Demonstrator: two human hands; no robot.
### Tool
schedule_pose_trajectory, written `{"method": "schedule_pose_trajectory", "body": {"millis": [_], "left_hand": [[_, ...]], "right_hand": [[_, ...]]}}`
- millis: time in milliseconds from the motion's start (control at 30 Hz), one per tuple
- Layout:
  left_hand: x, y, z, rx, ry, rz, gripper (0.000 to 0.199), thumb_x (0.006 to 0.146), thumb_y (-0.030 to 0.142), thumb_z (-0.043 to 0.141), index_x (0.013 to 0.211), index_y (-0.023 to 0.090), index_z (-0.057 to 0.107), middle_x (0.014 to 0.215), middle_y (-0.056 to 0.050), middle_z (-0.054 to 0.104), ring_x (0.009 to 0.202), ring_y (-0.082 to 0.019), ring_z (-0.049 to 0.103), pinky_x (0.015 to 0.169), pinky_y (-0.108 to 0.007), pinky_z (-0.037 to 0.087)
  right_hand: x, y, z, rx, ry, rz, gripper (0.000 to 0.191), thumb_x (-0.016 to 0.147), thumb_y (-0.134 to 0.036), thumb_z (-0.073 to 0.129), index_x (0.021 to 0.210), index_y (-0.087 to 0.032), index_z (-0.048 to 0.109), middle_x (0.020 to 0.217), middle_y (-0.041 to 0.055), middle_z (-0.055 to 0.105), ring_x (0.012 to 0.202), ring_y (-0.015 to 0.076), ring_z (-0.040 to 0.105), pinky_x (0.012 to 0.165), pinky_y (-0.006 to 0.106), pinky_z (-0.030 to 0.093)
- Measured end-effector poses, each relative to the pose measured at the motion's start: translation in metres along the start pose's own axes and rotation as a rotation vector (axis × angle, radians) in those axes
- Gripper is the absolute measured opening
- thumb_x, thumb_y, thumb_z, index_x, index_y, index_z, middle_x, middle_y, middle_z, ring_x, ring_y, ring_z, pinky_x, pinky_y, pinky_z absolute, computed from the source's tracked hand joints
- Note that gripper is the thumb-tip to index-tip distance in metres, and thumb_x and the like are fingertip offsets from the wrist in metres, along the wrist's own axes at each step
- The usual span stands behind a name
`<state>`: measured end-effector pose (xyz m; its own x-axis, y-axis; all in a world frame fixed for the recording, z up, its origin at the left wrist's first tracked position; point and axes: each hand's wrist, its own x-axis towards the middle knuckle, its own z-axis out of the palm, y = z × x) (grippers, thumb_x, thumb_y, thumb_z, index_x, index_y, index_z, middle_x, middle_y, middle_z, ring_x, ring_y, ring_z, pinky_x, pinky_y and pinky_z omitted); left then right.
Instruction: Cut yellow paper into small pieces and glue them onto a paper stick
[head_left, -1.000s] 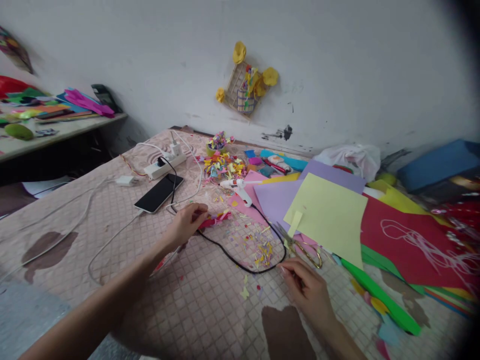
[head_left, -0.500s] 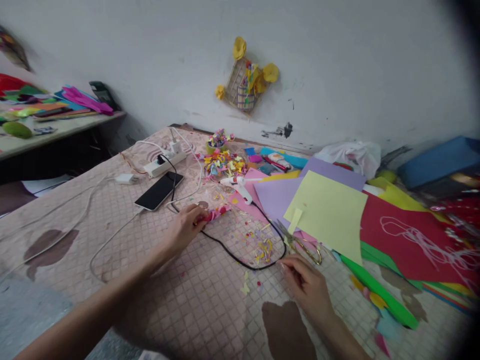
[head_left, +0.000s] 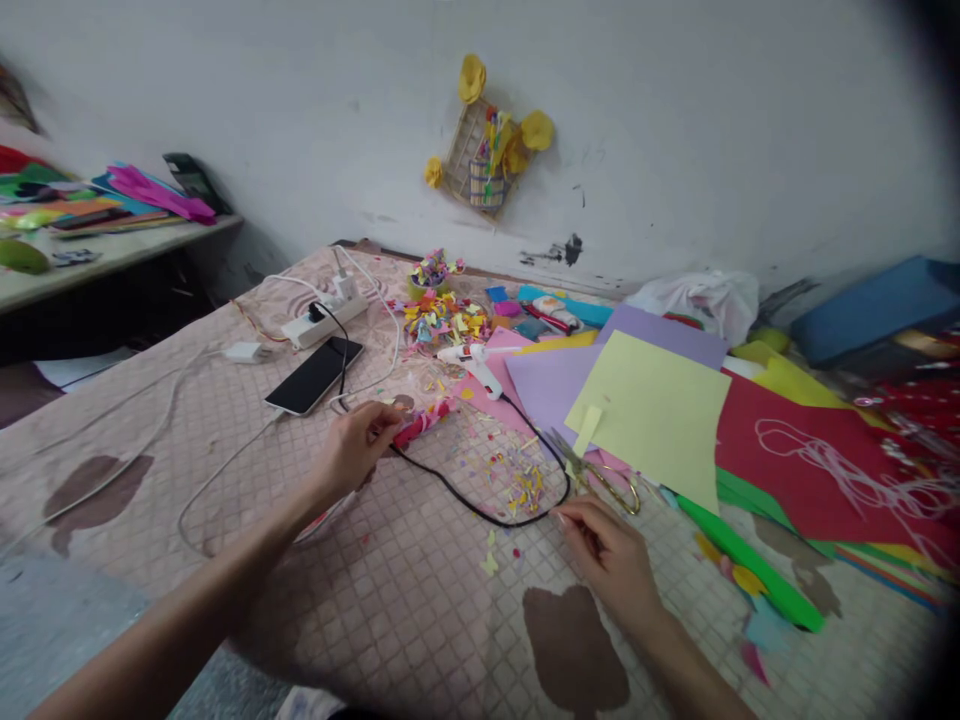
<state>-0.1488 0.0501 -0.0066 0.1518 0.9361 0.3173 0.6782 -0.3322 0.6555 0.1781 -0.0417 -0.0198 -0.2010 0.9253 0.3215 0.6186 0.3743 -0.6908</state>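
My left hand [head_left: 358, 440] is closed, its fingers pinched at the near end of a pink and red paper piece [head_left: 424, 420] that lies left of the middle of the table. My right hand [head_left: 604, 545] hovers close to the black cord [head_left: 480, 513], thumb and fingertips pressed together; what they hold, if anything, is too small to make out. The cord loops between both hands up to the white glue gun [head_left: 480, 368]. Gold-handled scissors [head_left: 600, 475] lie just beyond my right hand. Small yellow paper bits [head_left: 525, 490] are scattered inside the loop.
A phone [head_left: 315, 375] and a power strip [head_left: 324, 320] with cables lie at the left. Colourful paper cutouts [head_left: 446, 322] are heaped at the back. Coloured sheets [head_left: 652, 410], pink string [head_left: 832, 460] and a blue box [head_left: 874, 310] occupy the right.
My left hand has shifted slightly left and up, uncovering more of the pink and red piece. The camera view has moved a little; my right hand keeps its pinched pose.
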Motion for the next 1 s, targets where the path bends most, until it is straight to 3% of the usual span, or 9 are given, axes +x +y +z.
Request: {"method": "schedule_pose_trajectory", "body": {"millis": [133,267,400,533,633,800,1000], "left_hand": [[-0.008,0.014,-0.006,0.01,0.028,0.043,0.009,0.079,0.019,0.052,0.084,0.018,0.059,0.088,-0.003,0.063,0.076,-0.013,0.057,0.07,-0.025,0.044],[-0.027,0.041,-0.001,0.002,0.042,0.096,0.005,0.079,0.018,0.052,0.081,0.018,0.058,0.079,-0.001,0.061,0.072,-0.012,0.055,0.067,-0.023,0.043],[-0.051,0.072,0.018,-0.065,-0.287,0.133,0.011,0.081,0.015,0.047,0.082,0.018,0.058,0.081,-0.002,0.059,0.076,-0.012,0.054,0.071,-0.024,0.043],[-0.066,0.092,0.037,-0.091,-0.506,0.153,0.012,0.082,0.015,0.046,0.08,0.019,0.057,0.083,-0.001,0.058,0.08,-0.013,0.053,0.073,-0.025,0.042],[-0.07,0.097,0.046,-0.063,-0.581,0.18,0.008,0.08,0.015,0.049,0.081,0.019,0.056,0.084,-0.002,0.057,0.082,-0.015,0.052,0.074,-0.027,0.042],[-0.071,0.098,0.049,-0.023,-0.58,0.185,0.011,0.076,0.016,0.055,0.086,0.018,0.054,0.091,-0.004,0.055,0.088,-0.017,0.05,0.078,-0.03,0.042],[-0.07,0.095,0.051,0.044,-0.59,0.306,0.012,0.084,0.017,0.044,0.083,0.017,0.056,0.086,-0.005,0.054,0.084,-0.017,0.049,0.075,-0.029,0.043]], "right_hand": [[0.0,-0.001,0.0,0.009,-0.007,0.014,0.011,0.084,-0.018,0.049,0.084,-0.019,0.059,0.081,0.0045,0.059,0.071,0.0156,0.054,0.059,0.026,0.043],[0.001,-0.002,0.0,0.001,-0.005,0.015,0.011,0.083,-0.018,0.049,0.085,-0.019,0.06,0.082,0.0043,0.059,0.074,0.0159,0.055,0.062,0.026,0.043],[0.001,-0.004,0.0,-0.01,-0.007,0.012,0.011,0.084,-0.018,0.049,0.085,-0.019,0.06,0.082,0.004,0.059,0.074,0.0154,0.055,0.063,0.026,0.043],[0.001,-0.007,-0.001,-0.003,-0.01,0.002,0.011,0.084,-0.017,0.048,0.084,-0.019,0.06,0.081,0.0041,0.059,0.071,0.0144,0.054,0.058,0.025,0.041],[0.001,-0.008,-0.002,-0.004,-0.011,-0.004,0.012,0.084,-0.017,0.048,0.085,-0.019,0.06,0.082,0.0043,0.06,0.071,0.0143,0.054,0.058,0.025,0.041],[0.0,-0.009,-0.002,-0.01,-0.013,-0.008,0.013,0.084,-0.018,0.047,0.086,-0.019,0.06,0.082,0.0046,0.061,0.072,0.0149,0.055,0.06,0.026,0.043],[0.001,-0.011,-0.001,-0.006,-0.013,-0.003,0.014,0.085,-0.02,0.046,0.085,-0.02,0.06,0.083,0.0053,0.061,0.073,0.0163,0.056,0.062,0.027,0.044]]}}
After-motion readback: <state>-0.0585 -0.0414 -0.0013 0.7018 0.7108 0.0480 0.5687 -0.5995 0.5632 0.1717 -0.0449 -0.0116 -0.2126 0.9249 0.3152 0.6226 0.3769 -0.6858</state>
